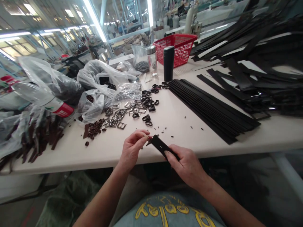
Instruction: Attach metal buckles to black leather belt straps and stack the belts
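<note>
My right hand (pixel 186 162) is closed round a black strap (pixel 161 147), thumb on top. The strap slants up to the left over the table's front edge, with a small slot in it and what looks like a buckle at its far end. At that end, the thumb and forefinger of my left hand (pixel 135 145) pinch together on something too small to make out. Metal buckles (pixel 121 125) and black loops (pixel 148 118) lie beyond my left hand. Many black straps (pixel 203 107) lie side by side to the right.
Brown loops (pixel 96 127) and brown straps (pixel 40 132) are at the left, near plastic bags (pixel 94 75) and a lying bottle (pixel 59 107). Farther back stand a glass bottle (pixel 152 63), a black tumbler (pixel 168 63) and a red basket (pixel 181 47). More black straps (pixel 251 75) pile up right.
</note>
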Demonstrator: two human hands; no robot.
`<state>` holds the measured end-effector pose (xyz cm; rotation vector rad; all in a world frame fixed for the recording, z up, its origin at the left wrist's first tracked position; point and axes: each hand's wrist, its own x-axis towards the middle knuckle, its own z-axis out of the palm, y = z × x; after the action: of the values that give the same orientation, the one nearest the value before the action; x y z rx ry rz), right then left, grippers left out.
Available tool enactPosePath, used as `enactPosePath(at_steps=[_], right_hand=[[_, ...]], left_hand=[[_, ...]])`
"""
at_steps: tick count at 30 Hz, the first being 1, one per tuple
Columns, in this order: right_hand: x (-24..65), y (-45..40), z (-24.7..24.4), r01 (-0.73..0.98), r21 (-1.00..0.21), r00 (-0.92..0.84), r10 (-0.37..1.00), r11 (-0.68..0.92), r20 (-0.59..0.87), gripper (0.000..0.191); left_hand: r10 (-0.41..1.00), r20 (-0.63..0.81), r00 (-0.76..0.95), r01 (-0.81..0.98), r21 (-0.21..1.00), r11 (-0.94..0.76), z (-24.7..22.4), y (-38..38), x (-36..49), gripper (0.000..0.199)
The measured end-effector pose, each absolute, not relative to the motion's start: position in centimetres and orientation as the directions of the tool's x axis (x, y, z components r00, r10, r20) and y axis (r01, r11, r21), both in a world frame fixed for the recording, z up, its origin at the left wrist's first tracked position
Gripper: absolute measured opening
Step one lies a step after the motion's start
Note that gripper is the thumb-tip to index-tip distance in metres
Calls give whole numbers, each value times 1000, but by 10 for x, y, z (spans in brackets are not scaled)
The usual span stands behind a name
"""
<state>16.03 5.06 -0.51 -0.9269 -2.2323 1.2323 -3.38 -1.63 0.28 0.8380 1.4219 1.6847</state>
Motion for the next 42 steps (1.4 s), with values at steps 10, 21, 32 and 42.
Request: enactPosePath(at_steps=[10,21,32,42], right_hand=[[152,52,-3,291,-874,-670,735,389,105,32],[156,47,-3,234,-908,-684,722,349,101,26],[153,45,-8,124,-938,-631,755,324,177,20],[154,40,-14,97,-929,-659,722,356,208,22]], left_hand=[[902,-156,-402,-204,976,78,-11,-22,1,19],[878,-178,-444,-373,928,-1,-14,-13,4,18],[853,-158,-498,-421,904,-79,-16,-10,23,43],[836,-215,-506,-449,893,-42,-10,-11,21,31]])
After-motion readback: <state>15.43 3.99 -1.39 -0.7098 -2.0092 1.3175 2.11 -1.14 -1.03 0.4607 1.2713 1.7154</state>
